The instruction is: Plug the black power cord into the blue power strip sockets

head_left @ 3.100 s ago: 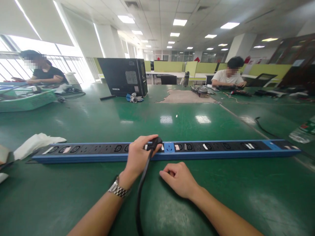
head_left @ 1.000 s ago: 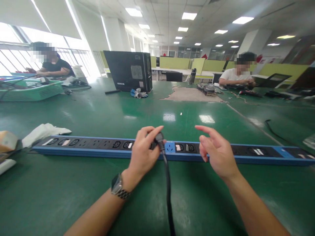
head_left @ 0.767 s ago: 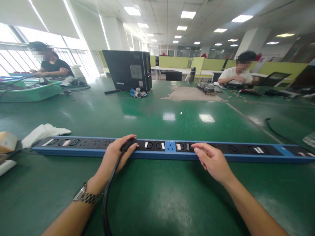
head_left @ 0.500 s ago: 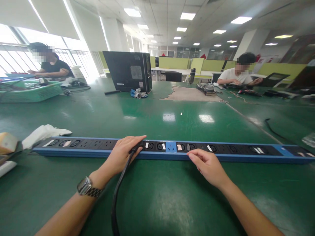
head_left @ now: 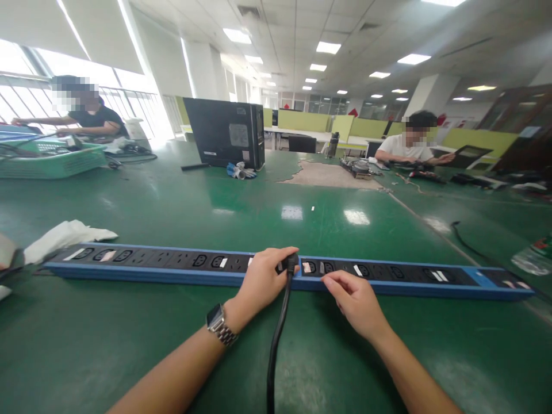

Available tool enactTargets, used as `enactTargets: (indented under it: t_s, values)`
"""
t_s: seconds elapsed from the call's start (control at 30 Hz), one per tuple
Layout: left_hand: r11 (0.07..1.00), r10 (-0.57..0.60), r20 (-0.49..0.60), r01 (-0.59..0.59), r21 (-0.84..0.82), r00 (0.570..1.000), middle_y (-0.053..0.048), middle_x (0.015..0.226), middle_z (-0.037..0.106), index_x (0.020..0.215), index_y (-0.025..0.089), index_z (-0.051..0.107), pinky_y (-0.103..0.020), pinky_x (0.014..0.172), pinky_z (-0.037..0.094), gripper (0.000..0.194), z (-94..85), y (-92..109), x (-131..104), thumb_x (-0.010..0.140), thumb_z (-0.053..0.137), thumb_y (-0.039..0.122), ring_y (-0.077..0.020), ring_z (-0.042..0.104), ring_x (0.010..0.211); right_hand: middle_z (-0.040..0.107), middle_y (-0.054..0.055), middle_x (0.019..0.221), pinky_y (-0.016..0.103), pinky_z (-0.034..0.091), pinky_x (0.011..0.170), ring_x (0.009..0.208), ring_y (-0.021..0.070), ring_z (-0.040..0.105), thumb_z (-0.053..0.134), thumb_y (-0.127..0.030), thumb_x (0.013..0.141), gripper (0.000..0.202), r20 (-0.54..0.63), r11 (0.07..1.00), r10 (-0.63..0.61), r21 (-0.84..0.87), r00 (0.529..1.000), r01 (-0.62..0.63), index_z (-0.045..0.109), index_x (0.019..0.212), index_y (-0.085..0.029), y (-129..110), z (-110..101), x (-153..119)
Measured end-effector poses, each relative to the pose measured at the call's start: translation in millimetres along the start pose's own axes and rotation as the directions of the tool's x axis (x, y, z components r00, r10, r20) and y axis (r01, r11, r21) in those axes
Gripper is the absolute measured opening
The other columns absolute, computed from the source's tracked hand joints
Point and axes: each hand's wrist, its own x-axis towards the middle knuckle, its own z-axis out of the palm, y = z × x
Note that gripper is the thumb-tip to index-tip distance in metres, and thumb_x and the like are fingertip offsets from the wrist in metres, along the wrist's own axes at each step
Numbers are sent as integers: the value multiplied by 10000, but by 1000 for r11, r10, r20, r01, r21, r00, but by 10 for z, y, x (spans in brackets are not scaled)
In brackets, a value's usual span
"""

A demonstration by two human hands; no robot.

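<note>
A long blue power strip (head_left: 181, 275) with black sockets and small white labels lies across the green table. My left hand (head_left: 264, 279), with a watch on its wrist, grips a black plug (head_left: 292, 263) at the blue socket near the strip's middle. From that plug a thick black cable (head_left: 276, 345) runs down towards me. Just to the right, my right hand (head_left: 356, 302) rests at the strip's front edge, thumb and fingertips pressed together; whatever may be between them is too small to make out.
Behind the strip stand a black computer case (head_left: 224, 132) and gloves (head_left: 240, 171). White cloth (head_left: 64, 238) lies at the left end, near a green basket (head_left: 56, 164). A plastic bottle (head_left: 535, 256) is at the right. Two people sit across the table.
My left hand has moved right along the strip with the plug, from the sockets left of the blue one to the blue one. My right hand has barely moved. The view has shifted slightly.
</note>
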Motion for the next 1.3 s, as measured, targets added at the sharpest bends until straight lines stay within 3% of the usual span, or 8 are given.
enactTargets:
  t_s: [0.2, 0.4, 0.47, 0.57, 0.77, 0.97, 1.13, 1.3]
  values:
    - [996, -34, -12, 34, 77, 999, -38, 1123, 725, 1172, 243, 655, -384, 939, 497, 360, 104, 17, -64, 814, 645, 198, -215, 658, 1030, 608, 32, 672, 256, 412, 520, 552, 145, 534, 546, -577, 845, 456, -79, 997, -1, 70, 997, 7, 680, 962, -156, -135, 73, 46]
    - [994, -49, 19, 47, 99, 999, -49, 1150, 722, 1173, 222, 660, -379, 962, 488, 341, 24, 4, -69, 842, 583, 203, -216, 660, 1057, 647, 26, 665, 259, 431, 549, 581, 165, 586, 532, -658, 817, 696, -12, 998, 40, -47, 999, -40, 561, 1266, -127, -425, 354, 302]
    - [994, -46, 50, 41, 102, 998, -43, 1162, 718, 1185, 227, 658, -365, 973, 486, 382, 3, -12, -68, 830, 549, 137, -201, 660, 1061, 664, 46, 690, 256, 427, 555, 616, 175, 603, 564, -650, 797, 672, 17, 991, 34, -127, 999, -31, 599, 1224, -131, -498, 439, 402]
    - [987, -23, 120, 4, 159, 993, -67, 1221, 689, 1225, 223, 635, -395, 1025, 454, 449, -6, -31, -88, 805, 544, 96, -216, 620, 1149, 684, 68, 726, 246, 412, 557, 645, 175, 611, 590, -598, 799, 474, 94, 973, -5, -228, 996, 26, 699, 975, -172, -558, 507, 499]
    - [963, -32, 131, -5, 270, 991, -100, 1337, 613, 1306, 184, 558, -513, 1106, 333, 473, 50, -32, -133, 841, 578, 264, -287, 499, 1287, 574, 11, 472, 219, 321, 438, 430, 125, 502, 504, -456, 861, 348, 179, 967, 111, -247, 978, -65, 677, 722, -187, -563, 418, 539]
    - [932, -42, 94, 5, 362, 995, -132, 1363, 579, 1288, 155, 554, -568, 1113, 263, 643, 71, -43, -170, 758, 681, 494, -361, 462, 1293, 516, -24, 421, 211, 286, 361, 329, 96, 425, 465, -372, 832, 311, 215, 980, 184, -113, 959, -163, 669, 723, -163, -540, 339, 541]
    - [913, -28, 78, -6, 407, 997, -104, 1216, 659, 1213, 187, 584, -512, 1043, 337, 566, 92, -63, -178, 766, 690, 518, -306, 554, 1145, 484, -48, 404, 201, 286, 350, 328, 92, 410, 477, -397, 831, 332, 169, 988, 153, -31, 974, -150, 701, 863, -154, -488, 361, 501]
    - [906, 5, 45, -23, 422, 999, -96, 1208, 654, 1216, 184, 573, -496, 1032, 337, 589, 111, -88, -198, 761, 692, 538, -301, 540, 1141, 499, -34, 409, 194, 303, 348, 335, 96, 436, 478, -407, 831, 346, 160, 991, 125, -67, 979, -116, 702, 843, -144, -495, 343, 491]
